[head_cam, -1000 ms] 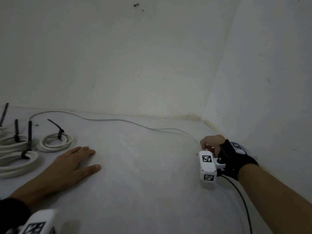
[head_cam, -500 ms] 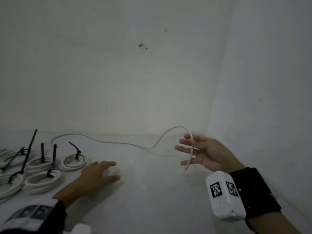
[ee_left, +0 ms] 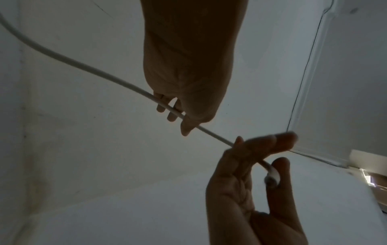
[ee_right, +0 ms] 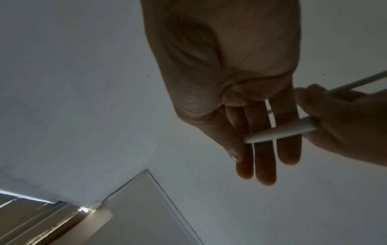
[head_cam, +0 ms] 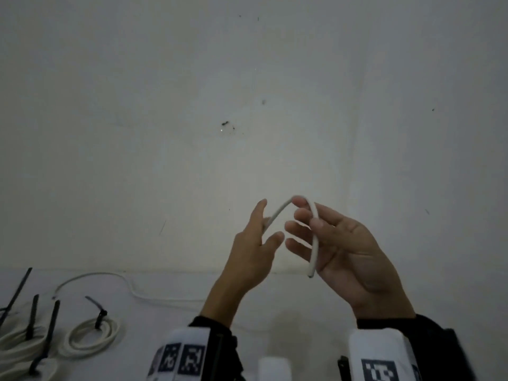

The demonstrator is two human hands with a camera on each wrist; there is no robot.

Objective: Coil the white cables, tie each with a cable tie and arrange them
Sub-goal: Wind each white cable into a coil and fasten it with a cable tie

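White floor (head_cam: 165, 339), tied coils (head_cam: 90, 336) left, both hands holding white cable (head_cam: 313, 243)

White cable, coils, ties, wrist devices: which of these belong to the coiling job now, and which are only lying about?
In the job:
- loose white round cable, held up by the right hand and left hand

Lying about:
- small tied white cable coil with black plastic cable tie
- more tied coils at left
- white tagged wrist devices
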